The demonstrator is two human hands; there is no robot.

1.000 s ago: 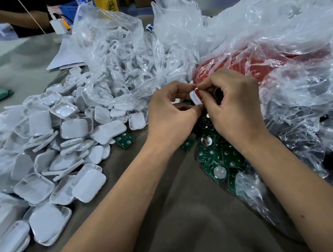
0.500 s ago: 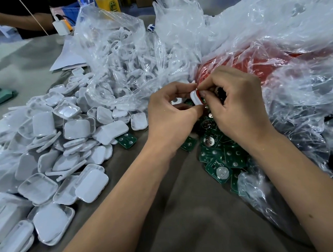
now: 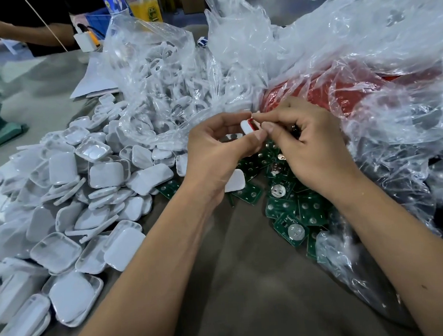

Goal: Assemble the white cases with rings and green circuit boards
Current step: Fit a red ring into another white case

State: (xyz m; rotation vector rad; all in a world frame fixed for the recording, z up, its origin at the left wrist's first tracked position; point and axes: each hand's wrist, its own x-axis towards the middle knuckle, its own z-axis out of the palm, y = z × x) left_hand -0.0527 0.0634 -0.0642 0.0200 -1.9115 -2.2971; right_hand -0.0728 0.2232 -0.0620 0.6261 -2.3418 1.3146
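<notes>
The left hand (image 3: 214, 152) pinches a small white case (image 3: 247, 126) between thumb and forefinger, just above the middle of the view. The right hand (image 3: 314, 147) grips the same case from the 3 o'clock side, its fingertips (image 3: 267, 126) on a red ring (image 3: 251, 120) at the case's upper edge. Green circuit boards (image 3: 291, 215) lie piled at 5 o'clock below the hands. Loose white cases (image 3: 105, 174) heap at 9 o'clock. A clear bag of white parts (image 3: 165, 88) sits at 11 o'clock, crumpled plastic (image 3: 364, 70) at 2 o'clock.
</notes>
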